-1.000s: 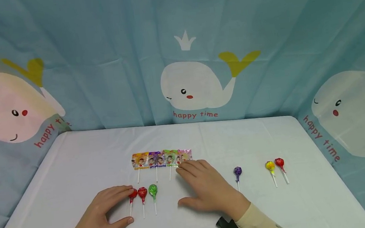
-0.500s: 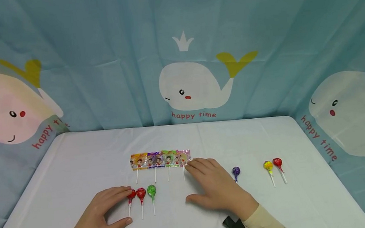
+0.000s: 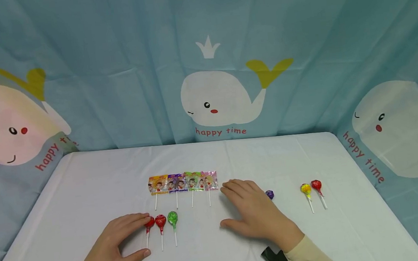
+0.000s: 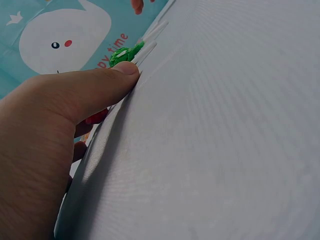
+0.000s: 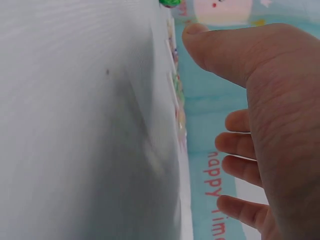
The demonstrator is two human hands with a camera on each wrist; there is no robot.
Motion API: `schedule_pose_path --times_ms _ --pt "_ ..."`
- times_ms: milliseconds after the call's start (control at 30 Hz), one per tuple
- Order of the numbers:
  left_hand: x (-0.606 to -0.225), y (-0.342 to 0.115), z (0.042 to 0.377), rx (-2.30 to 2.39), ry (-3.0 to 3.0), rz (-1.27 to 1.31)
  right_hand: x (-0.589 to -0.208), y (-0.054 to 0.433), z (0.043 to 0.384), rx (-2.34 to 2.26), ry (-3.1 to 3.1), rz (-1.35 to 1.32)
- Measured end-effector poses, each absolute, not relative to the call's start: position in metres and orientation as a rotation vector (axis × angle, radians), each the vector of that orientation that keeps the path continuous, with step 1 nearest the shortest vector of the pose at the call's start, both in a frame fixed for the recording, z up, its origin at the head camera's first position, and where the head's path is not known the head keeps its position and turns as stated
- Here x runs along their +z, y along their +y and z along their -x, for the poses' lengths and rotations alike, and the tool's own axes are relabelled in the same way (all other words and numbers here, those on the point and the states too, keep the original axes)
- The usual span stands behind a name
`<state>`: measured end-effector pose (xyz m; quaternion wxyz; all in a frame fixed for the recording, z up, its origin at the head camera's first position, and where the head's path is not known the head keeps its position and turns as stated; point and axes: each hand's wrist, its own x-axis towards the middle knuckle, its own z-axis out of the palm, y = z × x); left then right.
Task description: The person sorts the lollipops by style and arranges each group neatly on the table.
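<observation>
In the head view, my left hand (image 3: 108,249) rests on the table with fingertips at a red lollipop (image 3: 150,223); its thumb lies apart, near the stick's lower end. Right of that stand in a row another red lollipop (image 3: 160,221) and a green lollipop (image 3: 172,218). Behind them lies a row of flat lollipops in orange (image 3: 159,185), purple (image 3: 177,182), green (image 3: 194,181) and pink (image 3: 210,181) wrappers, sticks toward me. My right hand (image 3: 254,213), fingers spread and holding nothing, hovers right of the pink one. It hides the stick of a round purple lollipop (image 3: 270,194).
Farther right on the white table (image 3: 357,234) lie a yellow lollipop (image 3: 306,189) and a red-wrapped lollipop (image 3: 316,185), side by side. A blue curtain (image 3: 133,100) with printed whales encloses the back and sides. A black strap piece (image 3: 274,258) sits at my right wrist.
My right hand has moved right, away from the pink flat lollipop, whose stick now shows. It now covers the purple lollipop's stick. The left hand stays in place.
</observation>
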<state>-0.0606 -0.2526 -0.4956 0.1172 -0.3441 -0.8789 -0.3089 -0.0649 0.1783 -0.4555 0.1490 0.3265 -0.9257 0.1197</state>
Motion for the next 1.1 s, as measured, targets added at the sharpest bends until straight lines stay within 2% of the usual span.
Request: schedule_pose_path --times_ms 1100 --pt "-0.498 -0.255 0.062 -0.901 -2.606 0.992 -0.458 0.221 0.048 0.351 -2.743 -0.74"
